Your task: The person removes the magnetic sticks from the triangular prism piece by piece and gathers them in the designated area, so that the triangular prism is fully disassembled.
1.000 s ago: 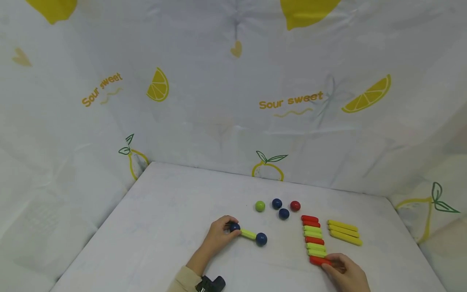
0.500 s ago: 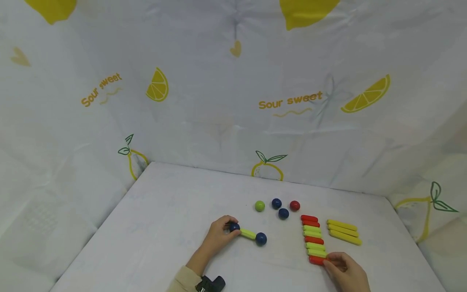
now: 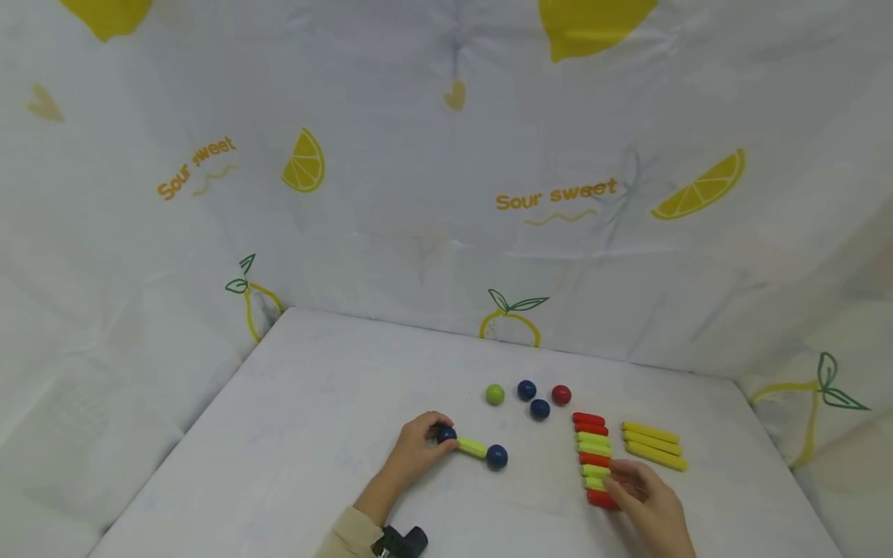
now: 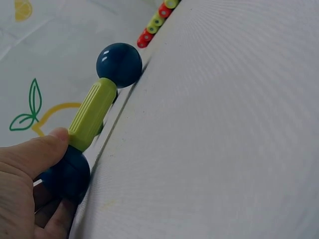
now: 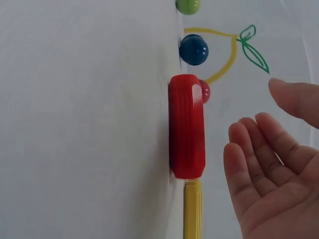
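Observation:
In the head view my left hand (image 3: 413, 453) grips a blue ball (image 3: 446, 435) at one end of a short yellow-green rod (image 3: 472, 447). A second blue ball (image 3: 497, 456) caps the rod's other end. The left wrist view shows thumb and fingers around the nearer ball (image 4: 70, 174). My right hand (image 3: 649, 500) hovers by the near end of a row of short red and yellow-green rods (image 3: 593, 449). Its fingers, loosely bent, hold nothing in the right wrist view, apart from the nearest red rod (image 5: 187, 127).
Behind the joined piece lie a green ball (image 3: 494, 394), two blue balls (image 3: 539, 409) and a red ball (image 3: 561, 395). Three longer yellow rods (image 3: 654, 456) lie right of the row. A lemon-print cloth (image 3: 391, 194) hangs behind the white table (image 3: 335, 372).
My right hand has let go of the nearest red rod in the row and lifted slightly up and away, toward the row's middle. The left hand keeps its grip in place.

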Demonstrator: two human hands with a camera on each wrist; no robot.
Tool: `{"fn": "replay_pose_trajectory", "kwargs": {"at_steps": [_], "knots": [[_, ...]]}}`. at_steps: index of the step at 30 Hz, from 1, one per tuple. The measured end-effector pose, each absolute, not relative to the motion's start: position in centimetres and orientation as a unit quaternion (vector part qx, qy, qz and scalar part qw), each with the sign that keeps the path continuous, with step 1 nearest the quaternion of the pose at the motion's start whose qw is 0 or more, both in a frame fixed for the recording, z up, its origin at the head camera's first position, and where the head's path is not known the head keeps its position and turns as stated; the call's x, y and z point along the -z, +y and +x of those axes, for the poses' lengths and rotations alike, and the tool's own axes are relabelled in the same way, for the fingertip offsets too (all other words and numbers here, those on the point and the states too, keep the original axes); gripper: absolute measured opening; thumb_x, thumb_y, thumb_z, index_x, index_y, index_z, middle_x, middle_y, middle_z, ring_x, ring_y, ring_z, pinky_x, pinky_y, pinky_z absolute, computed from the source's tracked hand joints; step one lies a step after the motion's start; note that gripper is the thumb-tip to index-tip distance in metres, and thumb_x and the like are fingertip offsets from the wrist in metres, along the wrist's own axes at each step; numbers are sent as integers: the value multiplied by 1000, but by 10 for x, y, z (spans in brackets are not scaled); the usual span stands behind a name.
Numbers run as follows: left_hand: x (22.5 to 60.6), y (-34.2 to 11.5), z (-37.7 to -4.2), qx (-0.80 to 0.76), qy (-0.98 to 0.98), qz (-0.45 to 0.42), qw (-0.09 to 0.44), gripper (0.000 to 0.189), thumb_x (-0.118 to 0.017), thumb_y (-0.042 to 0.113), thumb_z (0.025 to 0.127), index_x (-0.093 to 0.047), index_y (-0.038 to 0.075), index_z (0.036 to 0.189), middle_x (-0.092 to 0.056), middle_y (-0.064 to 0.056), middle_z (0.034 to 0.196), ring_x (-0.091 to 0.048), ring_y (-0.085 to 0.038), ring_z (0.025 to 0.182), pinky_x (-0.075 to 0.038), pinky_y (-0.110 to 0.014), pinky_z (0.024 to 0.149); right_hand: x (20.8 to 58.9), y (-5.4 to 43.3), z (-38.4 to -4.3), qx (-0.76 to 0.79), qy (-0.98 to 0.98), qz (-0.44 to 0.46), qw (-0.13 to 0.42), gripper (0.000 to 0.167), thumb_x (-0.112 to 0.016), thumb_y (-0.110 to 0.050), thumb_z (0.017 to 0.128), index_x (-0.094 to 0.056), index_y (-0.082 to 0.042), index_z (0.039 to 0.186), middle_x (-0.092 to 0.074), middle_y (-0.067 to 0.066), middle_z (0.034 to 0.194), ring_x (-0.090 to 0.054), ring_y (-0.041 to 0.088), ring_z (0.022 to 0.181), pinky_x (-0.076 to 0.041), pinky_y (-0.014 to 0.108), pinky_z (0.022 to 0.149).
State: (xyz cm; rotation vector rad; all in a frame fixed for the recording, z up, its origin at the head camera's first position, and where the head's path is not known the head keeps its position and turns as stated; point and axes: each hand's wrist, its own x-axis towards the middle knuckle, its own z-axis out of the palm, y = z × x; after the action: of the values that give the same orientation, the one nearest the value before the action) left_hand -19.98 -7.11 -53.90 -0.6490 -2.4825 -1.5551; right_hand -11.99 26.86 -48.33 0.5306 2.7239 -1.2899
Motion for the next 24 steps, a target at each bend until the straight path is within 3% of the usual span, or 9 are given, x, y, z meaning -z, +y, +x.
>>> {"fn": "replay_pose_trajectory", "kwargs": {"at_steps": [12, 18, 24], "knots": [[542, -72, -200, 509, -830, -216, 71, 31, -70, 29, 85, -62, 6, 104, -65, -6, 105, -65, -21, 102, -55, -24, 86, 483, 202, -149, 493, 866, 85, 15, 36, -69, -18, 87, -58, -4, 119, -64, 12, 117, -60, 26, 109, -54, 33, 90], [545, -71, -202, 511, -829, -218, 70, 31, -69, 31, 85, -62, 6, 103, -65, -6, 105, -65, -21, 101, -55, -24, 86, 494, 178, -162, 534, 844, 48, 29, 35, -71, -19, 85, -61, -8, 116, -66, 7, 117, -61, 24, 111, -54, 33, 89], [544, -71, -201, 507, -832, -213, 70, 32, -69, 33, 85, -62, 7, 103, -65, -6, 105, -65, -21, 101, -55, -25, 85, 504, 166, -167, 535, 842, -5, 75, 44, -74, -24, 82, -60, -9, 121, -63, 9, 123, -58, 27, 118, -53, 37, 92]]}}
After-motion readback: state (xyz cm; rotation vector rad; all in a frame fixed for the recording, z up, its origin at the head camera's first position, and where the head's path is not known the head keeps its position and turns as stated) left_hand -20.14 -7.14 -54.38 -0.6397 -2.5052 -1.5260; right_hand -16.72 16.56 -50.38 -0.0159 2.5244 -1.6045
